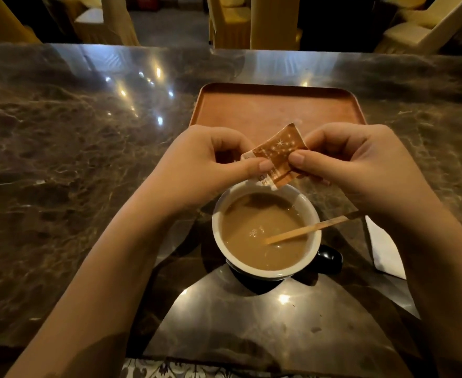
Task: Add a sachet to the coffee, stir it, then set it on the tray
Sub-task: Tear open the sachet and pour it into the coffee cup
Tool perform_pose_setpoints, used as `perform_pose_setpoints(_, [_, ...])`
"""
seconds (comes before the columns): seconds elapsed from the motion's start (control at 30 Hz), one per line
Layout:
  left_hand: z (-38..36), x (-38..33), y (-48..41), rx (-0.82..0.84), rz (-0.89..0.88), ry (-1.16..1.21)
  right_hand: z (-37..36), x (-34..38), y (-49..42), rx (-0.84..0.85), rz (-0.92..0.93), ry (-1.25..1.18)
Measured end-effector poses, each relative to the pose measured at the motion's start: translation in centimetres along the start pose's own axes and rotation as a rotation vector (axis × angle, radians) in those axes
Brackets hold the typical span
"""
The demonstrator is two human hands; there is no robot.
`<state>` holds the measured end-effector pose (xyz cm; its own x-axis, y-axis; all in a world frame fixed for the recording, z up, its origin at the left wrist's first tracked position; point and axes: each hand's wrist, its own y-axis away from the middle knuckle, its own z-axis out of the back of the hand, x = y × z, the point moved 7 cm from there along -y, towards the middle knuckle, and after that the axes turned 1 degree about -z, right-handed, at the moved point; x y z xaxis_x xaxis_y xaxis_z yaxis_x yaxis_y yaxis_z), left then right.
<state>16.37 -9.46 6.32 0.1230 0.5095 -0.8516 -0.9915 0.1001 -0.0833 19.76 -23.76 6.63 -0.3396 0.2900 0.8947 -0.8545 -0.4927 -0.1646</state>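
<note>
Both hands, left hand (197, 162) and right hand (358, 162), pinch the sachet (277, 156) with thumb and fingers above the coffee cup (265, 230) near the surface's (60, 159) front edge; the tray (276, 107) lies behind.

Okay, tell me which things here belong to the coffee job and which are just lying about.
Part of the job:
- sachet, pinched by left hand and right hand
- cup of coffee
- wooden stirrer, resting in the cup
- tray, behind the cup

Just lying about:
- white napkin, right of the cup
- covered chairs beyond the counter
</note>
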Motion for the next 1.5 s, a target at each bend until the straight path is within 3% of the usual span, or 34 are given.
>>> perform_pose_setpoints(0.83, [-0.21, 0.52, 0.19, -0.039, 0.027, 0.037, -0.15, 0.05, 0.24, 0.055, 0.006, -0.018])
perform_pose_setpoints(1.13, [-0.35, 0.39, 0.28, 0.059, 0.034, 0.038, -0.01, -0.21, 0.28, 0.032, -0.008, -0.017])
perform_pose_setpoints(1.5, [-0.69, 0.43, 0.29, -0.005, 0.021, 0.038, -0.51, -0.16, 0.39, 0.114, 0.006, -0.008])
